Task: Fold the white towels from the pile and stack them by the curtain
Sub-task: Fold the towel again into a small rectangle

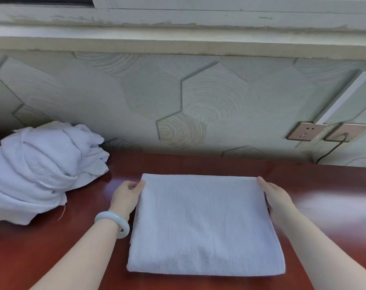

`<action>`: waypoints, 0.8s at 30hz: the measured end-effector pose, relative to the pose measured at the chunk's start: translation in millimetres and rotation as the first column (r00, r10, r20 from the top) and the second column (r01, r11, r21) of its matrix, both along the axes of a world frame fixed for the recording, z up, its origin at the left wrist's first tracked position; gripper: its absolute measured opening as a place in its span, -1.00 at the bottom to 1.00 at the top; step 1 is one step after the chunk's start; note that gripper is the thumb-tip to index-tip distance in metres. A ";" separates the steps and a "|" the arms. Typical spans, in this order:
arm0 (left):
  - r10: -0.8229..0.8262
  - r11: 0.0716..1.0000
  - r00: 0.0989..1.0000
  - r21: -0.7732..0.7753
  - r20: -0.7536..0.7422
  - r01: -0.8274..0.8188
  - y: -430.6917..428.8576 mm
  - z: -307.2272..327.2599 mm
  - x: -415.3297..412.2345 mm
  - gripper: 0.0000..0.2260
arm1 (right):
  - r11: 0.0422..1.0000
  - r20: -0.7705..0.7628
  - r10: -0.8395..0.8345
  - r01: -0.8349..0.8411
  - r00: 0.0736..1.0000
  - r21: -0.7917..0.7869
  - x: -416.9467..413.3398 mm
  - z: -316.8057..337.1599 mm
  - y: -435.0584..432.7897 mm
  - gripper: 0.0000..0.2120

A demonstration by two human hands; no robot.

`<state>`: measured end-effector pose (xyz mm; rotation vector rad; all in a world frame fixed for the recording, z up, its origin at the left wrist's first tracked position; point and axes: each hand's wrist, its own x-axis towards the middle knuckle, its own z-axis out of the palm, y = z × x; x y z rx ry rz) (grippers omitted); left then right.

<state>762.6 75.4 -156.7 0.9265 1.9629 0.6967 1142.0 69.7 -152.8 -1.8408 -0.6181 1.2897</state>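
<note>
White towel (205,225) lies folded flat on the red-brown table (198,164), right in front of the person. The left hand (126,195) pinches its far left corner with curled fingers. The right hand (276,195) is at the far right edge, fingers close together; I cannot tell if it pinches. The pile (39,168) on the left is not folded yet. No stack or curtain shows. The table is bare on the right, and the wall is close behind.
</note>
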 end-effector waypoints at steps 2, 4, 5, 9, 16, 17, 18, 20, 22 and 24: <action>0.019 0.999 0.991 -0.044 0.130 -0.014 -17.8 -3.3 -6.4 -0.75 | 0.998 0.073 -0.052 0.055 0.996 -0.035 -3.2 0.1 -14.3 -0.73; 0.053 0.998 0.979 -0.036 0.194 -0.047 -41.9 3.7 -7.3 -0.86 | 0.998 0.168 -0.039 0.048 0.985 -0.050 -8.8 -1.8 -36.5 -0.74; 0.067 0.998 0.979 -0.019 0.193 -0.064 -54.6 7.7 -6.3 -0.91 | 0.998 0.166 -0.039 0.046 0.985 -0.041 -12.8 0.9 -47.6 -0.77; -0.091 0.995 0.995 -0.045 -0.048 0.089 -94.0 14.5 0.4 -0.90 | 0.998 0.136 -0.039 0.046 0.990 -0.053 -15.5 8.3 -68.5 -0.78; -0.238 0.971 0.916 -0.098 -0.323 0.218 -92.6 20.5 7.4 -0.81 | 0.973 0.036 0.094 -0.084 0.995 -0.216 0.1 20.6 -82.0 -0.87; -0.227 0.974 0.919 -0.086 -0.323 0.210 -92.3 21.4 7.3 -0.80 | 0.972 0.010 0.096 -0.092 0.995 -0.216 2.6 24.4 -82.8 -0.89; -0.217 0.976 0.922 -0.082 -0.321 0.202 -92.5 22.5 7.4 -0.80 | 0.972 -0.012 0.094 -0.094 0.996 -0.213 4.0 27.6 -83.3 -0.90; -0.197 0.980 0.929 -0.070 -0.312 0.184 -92.5 24.1 8.3 -0.80 | 0.977 -0.005 0.095 -0.094 0.995 -0.191 7.3 26.7 -83.5 -0.89; -0.176 0.984 0.934 -0.062 -0.310 0.165 -93.4 24.9 10.7 -0.82 | 0.985 0.038 0.100 -0.094 0.994 -0.142 8.8 21.8 -85.2 -0.87; -0.159 0.987 0.936 -0.042 -0.313 0.154 -95.1 25.4 14.5 -0.85 | 0.982 0.022 0.131 -0.127 0.991 -0.137 8.0 17.8 -87.7 -0.87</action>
